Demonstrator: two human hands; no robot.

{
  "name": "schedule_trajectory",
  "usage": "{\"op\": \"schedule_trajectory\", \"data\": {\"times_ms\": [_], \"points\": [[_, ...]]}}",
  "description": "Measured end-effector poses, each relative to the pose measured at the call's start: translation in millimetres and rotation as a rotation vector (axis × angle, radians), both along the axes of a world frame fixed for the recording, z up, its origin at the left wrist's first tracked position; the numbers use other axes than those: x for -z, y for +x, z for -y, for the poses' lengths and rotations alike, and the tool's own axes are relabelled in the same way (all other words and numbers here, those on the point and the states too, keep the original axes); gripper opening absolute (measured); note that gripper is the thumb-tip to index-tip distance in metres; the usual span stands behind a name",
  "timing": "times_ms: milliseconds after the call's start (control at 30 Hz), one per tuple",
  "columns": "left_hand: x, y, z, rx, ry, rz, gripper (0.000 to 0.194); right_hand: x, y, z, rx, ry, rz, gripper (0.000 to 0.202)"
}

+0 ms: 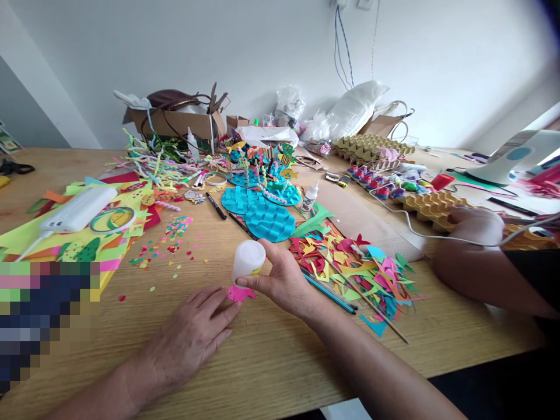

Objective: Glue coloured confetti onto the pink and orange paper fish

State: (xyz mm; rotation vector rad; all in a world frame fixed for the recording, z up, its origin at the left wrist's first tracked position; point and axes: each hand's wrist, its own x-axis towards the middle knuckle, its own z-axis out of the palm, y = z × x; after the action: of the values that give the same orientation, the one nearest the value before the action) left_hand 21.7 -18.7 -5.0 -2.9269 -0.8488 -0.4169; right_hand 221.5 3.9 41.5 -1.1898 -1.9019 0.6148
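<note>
My right hand point(284, 280) is wrapped round a white glue bottle point(248, 259), tipped with its base up and its nozzle end down. Directly beneath it a small pink paper fish point(238, 293) lies flat on the table. Fingertips of my left hand point(195, 326) rest at the fish's left and lower edges, the fingers stretched out. Whether the nozzle touches the paper is hidden. Beyond my hands are blue woven paper discs point(269, 221) and a scatter of coloured paper dots point(178, 226).
Paper scraps point(350, 262), blue pencils point(330, 291) and a wooden stick point(389, 324) lie to the right. A second glue bottle point(310, 197) stands behind. Another person's hand point(476, 224) is over egg cartons point(426, 207). At left, a white power bank-like device point(79, 209) sits on coloured sheets point(21, 236).
</note>
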Motion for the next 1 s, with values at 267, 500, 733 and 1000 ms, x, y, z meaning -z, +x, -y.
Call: {"op": "schedule_trajectory", "data": {"times_ms": [267,500,733,1000], "points": [[-1.3,1,1,0.009,0.013,0.011,0.035,-5.1,3,1,0.026,-0.031,0.001,0.027],[1.3,1,0,0.006,0.026,0.011,0.034,1.1,-4,-2,0.019,-0.01,-0.052,0.028],[0.8,1,0,0.003,0.021,0.032,0.035,-0.4,-7,-1,0.003,-0.027,-0.056,0.031],[4.3,0,0,0.002,0.01,0.015,0.036,-0.7,-9,-1,-0.005,-0.021,-0.026,0.035]]}}
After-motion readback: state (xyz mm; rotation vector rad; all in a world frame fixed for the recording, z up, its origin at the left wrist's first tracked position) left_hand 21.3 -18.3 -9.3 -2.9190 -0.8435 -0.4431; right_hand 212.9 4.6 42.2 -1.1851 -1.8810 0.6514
